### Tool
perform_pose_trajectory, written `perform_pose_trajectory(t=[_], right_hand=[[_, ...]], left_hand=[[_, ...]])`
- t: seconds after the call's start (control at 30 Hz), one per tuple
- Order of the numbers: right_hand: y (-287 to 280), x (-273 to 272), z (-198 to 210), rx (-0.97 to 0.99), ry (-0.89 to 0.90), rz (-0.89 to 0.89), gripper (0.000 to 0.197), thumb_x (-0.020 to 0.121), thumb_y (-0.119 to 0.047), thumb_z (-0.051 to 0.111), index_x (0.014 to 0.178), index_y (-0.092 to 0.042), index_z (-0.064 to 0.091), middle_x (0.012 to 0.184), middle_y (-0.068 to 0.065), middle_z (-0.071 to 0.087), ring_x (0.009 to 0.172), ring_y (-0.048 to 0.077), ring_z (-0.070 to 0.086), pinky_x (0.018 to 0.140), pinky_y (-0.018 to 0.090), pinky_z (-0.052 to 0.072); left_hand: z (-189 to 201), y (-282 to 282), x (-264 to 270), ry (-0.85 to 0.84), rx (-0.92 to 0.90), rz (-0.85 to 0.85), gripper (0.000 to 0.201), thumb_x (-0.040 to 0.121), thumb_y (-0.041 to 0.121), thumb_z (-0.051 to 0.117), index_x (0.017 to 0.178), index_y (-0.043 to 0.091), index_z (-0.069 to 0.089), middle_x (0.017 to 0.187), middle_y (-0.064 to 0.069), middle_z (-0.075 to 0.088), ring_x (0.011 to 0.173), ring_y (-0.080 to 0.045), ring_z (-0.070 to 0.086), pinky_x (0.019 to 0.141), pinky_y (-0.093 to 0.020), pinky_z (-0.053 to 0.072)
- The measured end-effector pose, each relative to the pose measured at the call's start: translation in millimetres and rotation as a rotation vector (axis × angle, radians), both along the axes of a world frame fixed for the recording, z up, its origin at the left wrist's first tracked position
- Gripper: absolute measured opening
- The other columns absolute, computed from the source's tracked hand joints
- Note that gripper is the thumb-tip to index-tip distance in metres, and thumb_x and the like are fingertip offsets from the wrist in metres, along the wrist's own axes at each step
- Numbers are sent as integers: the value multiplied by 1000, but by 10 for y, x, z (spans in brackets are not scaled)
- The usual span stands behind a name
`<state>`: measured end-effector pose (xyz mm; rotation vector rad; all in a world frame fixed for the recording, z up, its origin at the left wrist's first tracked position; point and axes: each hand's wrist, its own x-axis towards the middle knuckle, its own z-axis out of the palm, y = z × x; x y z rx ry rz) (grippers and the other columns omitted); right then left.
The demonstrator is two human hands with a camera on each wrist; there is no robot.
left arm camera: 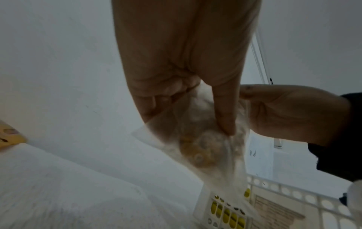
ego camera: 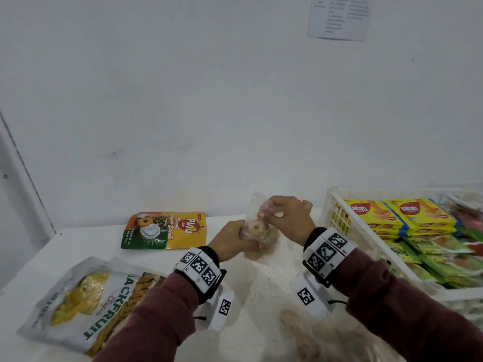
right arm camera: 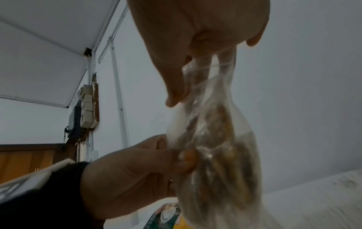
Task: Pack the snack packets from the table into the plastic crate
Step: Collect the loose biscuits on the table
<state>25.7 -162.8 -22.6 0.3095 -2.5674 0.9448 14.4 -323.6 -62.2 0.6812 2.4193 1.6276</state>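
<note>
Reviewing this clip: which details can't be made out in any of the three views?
- Paper notice on the wall, head view: print too small, top cut by the frame edge.
- Plastic crate, head view: far right side cut off by the edge.
- Packet under the jackfruit chips bag, head view: mostly covered by the bag and the left sleeve.
- Clear biscuit bag, wrist views: blurred, contents uncountable.

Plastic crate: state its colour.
White, with perforated walls, on the plastic crate; the head view shows it best.
</note>
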Motion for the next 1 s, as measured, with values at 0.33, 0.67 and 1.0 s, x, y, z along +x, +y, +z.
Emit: perform_pose_trajectory(t=[0.33,0.67,1.0], right_hand=[[59,79,30,50,35,50,16,75,-25,74,84,-13,70,76,-6,68,86,16,62,93,40,27],[129,41,-23,-149,1,219,17,79,-27,71,87,-12,73,82,-13,65,79,12,60,73,22,42],[121,104,138,-157,30,289,10,71,-13,79,78,-9,73,80,-13,55,73,1,53,70,7,38]], left_hand=[[-48,106,3,-128,84,-53,17,72,6,74,77,20,64,69,8,66,60,-2,62,64,-21,49],[-107,112,-55,-82,162,136,25,57,11,80,72,16,61,73,-4,63,69,-20,58,73,-37,48],[-96,94,-12,-102,188,6,16,70,1,77,77,12,67,70,6,71,67,-3,65,68,-22,51]])
